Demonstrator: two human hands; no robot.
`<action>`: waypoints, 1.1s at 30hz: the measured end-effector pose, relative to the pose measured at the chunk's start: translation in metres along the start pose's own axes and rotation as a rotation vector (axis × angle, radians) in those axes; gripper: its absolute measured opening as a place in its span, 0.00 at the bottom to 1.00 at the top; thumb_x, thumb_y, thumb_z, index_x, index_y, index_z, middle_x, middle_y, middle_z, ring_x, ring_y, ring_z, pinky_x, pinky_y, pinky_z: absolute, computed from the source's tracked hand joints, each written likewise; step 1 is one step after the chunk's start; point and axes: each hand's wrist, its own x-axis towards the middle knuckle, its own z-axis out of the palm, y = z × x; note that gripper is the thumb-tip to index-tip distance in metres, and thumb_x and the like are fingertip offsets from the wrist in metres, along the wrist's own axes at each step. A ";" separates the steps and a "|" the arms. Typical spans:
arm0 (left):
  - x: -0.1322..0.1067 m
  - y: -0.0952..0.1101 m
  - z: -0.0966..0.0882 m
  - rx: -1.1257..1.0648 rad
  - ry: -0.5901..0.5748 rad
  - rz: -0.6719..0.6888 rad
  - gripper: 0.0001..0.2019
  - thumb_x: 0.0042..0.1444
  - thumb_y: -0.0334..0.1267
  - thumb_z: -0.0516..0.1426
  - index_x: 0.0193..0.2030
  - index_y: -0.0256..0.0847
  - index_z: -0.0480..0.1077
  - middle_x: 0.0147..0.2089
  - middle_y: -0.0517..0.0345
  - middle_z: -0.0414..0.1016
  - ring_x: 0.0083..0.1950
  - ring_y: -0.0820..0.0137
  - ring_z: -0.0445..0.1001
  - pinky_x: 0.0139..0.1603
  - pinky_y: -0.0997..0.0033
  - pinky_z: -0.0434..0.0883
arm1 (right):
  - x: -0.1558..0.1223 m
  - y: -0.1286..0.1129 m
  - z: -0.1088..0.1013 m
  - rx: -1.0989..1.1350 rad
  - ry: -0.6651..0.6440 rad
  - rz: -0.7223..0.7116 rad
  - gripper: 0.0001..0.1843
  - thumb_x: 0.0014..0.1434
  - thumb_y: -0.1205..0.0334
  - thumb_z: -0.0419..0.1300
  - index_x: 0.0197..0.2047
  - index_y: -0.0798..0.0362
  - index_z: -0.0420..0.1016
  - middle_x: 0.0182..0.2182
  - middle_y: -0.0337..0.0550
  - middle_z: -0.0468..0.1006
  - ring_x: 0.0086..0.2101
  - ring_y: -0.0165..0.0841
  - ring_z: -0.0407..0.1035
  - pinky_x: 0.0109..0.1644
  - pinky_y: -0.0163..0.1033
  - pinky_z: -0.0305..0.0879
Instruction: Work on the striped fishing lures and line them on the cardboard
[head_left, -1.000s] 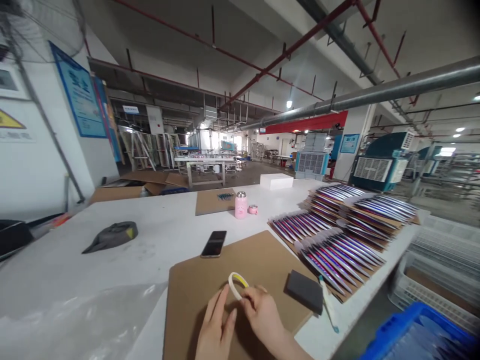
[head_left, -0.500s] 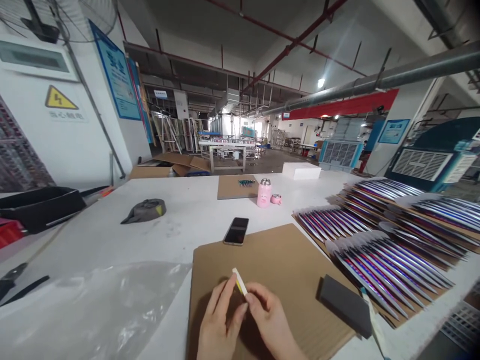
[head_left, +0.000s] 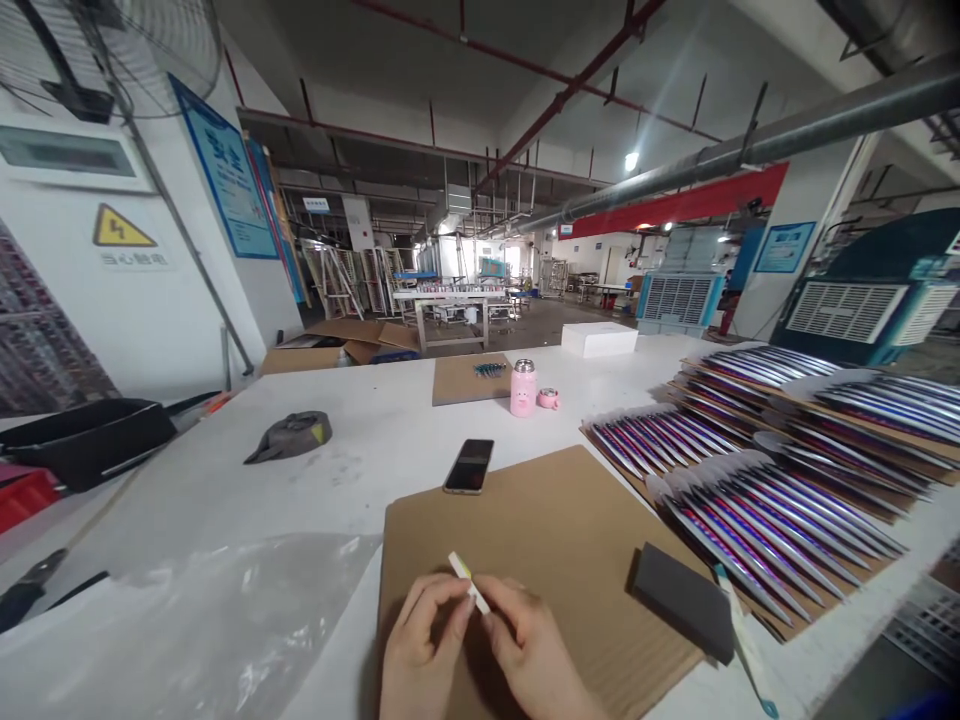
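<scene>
A small white roll of tape with a yellow inner edge (head_left: pixel 467 581) is pinched edge-on between both my hands, low over a brown cardboard sheet (head_left: pixel 555 530). My left hand (head_left: pixel 420 650) has its fingers curled on the roll's near side. My right hand (head_left: pixel 529 650) grips it from the right with thumb and fingers. A dark grey foam block (head_left: pixel 681 600) lies on the cardboard to the right, with a thin white tool with a teal tip (head_left: pixel 742 640) beside it.
Stacks of cardboard carrying purple-and-silver packets (head_left: pixel 757 500) fill the table's right side. A black phone (head_left: pixel 469 466), a pink bottle (head_left: pixel 523 388), a grey cap (head_left: pixel 294 436) and a clear plastic sheet (head_left: pixel 202 620) lie on the white table. A black tray (head_left: pixel 82 435) sits far left.
The tape roll has turned from showing its open ring to being edge-on and has dropped lower. My left fingers went from stretched out to curled on it. The camera view swung left.
</scene>
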 end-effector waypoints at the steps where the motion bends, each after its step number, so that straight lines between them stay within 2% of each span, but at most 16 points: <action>1: 0.001 -0.001 0.000 -0.040 0.000 -0.018 0.10 0.54 0.47 0.56 0.33 0.45 0.74 0.36 0.57 0.75 0.40 0.64 0.75 0.42 0.66 0.73 | 0.000 0.002 0.001 -0.046 0.008 -0.010 0.20 0.55 0.73 0.52 0.47 0.46 0.74 0.37 0.41 0.77 0.40 0.34 0.70 0.47 0.35 0.65; 5: 0.000 0.003 -0.001 -0.148 -0.044 -0.074 0.12 0.55 0.48 0.56 0.31 0.43 0.72 0.31 0.59 0.74 0.35 0.66 0.74 0.38 0.70 0.71 | 0.000 0.010 0.004 -0.144 0.039 -0.002 0.16 0.53 0.73 0.53 0.41 0.47 0.76 0.33 0.39 0.78 0.34 0.33 0.72 0.40 0.31 0.66; 9: -0.004 0.012 0.001 -0.228 -0.109 -0.082 0.13 0.55 0.49 0.55 0.28 0.43 0.71 0.29 0.60 0.71 0.33 0.68 0.71 0.37 0.72 0.69 | 0.002 0.020 -0.001 -0.233 0.193 0.044 0.16 0.53 0.72 0.54 0.41 0.48 0.76 0.31 0.36 0.81 0.30 0.30 0.74 0.36 0.29 0.67; 11: -0.005 0.010 0.003 -0.248 -0.112 -0.132 0.14 0.54 0.50 0.56 0.29 0.42 0.71 0.30 0.60 0.72 0.35 0.67 0.72 0.39 0.71 0.70 | 0.003 0.024 -0.003 -0.334 0.236 0.021 0.13 0.54 0.71 0.53 0.37 0.48 0.77 0.29 0.35 0.81 0.28 0.29 0.74 0.34 0.28 0.67; 14: -0.002 -0.001 0.002 -0.224 -0.027 -0.285 0.17 0.52 0.53 0.57 0.39 0.42 0.71 0.35 0.57 0.75 0.40 0.63 0.74 0.44 0.66 0.70 | 0.003 0.028 -0.005 -0.438 0.222 -0.012 0.12 0.54 0.70 0.53 0.29 0.49 0.77 0.26 0.35 0.80 0.28 0.30 0.74 0.35 0.29 0.66; 16: 0.001 -0.008 -0.001 -0.170 0.045 -0.311 0.19 0.53 0.53 0.56 0.46 0.42 0.69 0.39 0.56 0.75 0.42 0.62 0.74 0.45 0.63 0.70 | 0.002 0.029 -0.004 -0.479 0.215 -0.013 0.11 0.53 0.71 0.54 0.28 0.49 0.76 0.27 0.36 0.80 0.29 0.31 0.74 0.36 0.31 0.65; 18: 0.002 -0.010 -0.003 -0.092 0.044 -0.235 0.17 0.55 0.51 0.54 0.45 0.43 0.70 0.40 0.56 0.74 0.42 0.63 0.74 0.45 0.64 0.70 | 0.001 0.030 -0.002 -0.528 0.205 -0.017 0.10 0.52 0.71 0.55 0.28 0.49 0.76 0.27 0.38 0.80 0.30 0.32 0.74 0.37 0.32 0.64; 22: -0.002 -0.001 -0.001 0.101 -0.129 -0.011 0.09 0.57 0.45 0.54 0.35 0.45 0.72 0.36 0.58 0.74 0.38 0.65 0.73 0.39 0.67 0.70 | -0.002 0.031 0.001 -0.614 0.151 -0.049 0.09 0.51 0.72 0.57 0.29 0.49 0.75 0.28 0.39 0.80 0.31 0.33 0.73 0.37 0.32 0.63; 25: -0.005 0.005 0.004 0.234 -0.187 0.111 0.05 0.56 0.40 0.56 0.33 0.46 0.72 0.34 0.59 0.74 0.38 0.64 0.72 0.40 0.65 0.68 | -0.004 0.032 0.003 -0.666 0.116 -0.065 0.09 0.52 0.72 0.56 0.29 0.49 0.74 0.27 0.39 0.79 0.30 0.33 0.73 0.36 0.33 0.62; 28: -0.006 0.005 0.005 0.278 -0.172 0.122 0.05 0.55 0.37 0.55 0.30 0.46 0.72 0.31 0.58 0.73 0.36 0.63 0.70 0.39 0.64 0.65 | -0.004 0.032 0.003 -0.696 0.096 -0.074 0.10 0.54 0.72 0.56 0.29 0.49 0.74 0.27 0.40 0.79 0.30 0.33 0.72 0.36 0.33 0.61; 33: -0.006 0.004 0.004 0.211 -0.150 0.043 0.06 0.51 0.37 0.56 0.24 0.45 0.70 0.27 0.58 0.71 0.34 0.62 0.68 0.38 0.64 0.61 | -0.005 0.030 0.005 -0.692 0.083 -0.089 0.09 0.55 0.71 0.56 0.28 0.50 0.74 0.26 0.40 0.79 0.30 0.32 0.72 0.35 0.33 0.61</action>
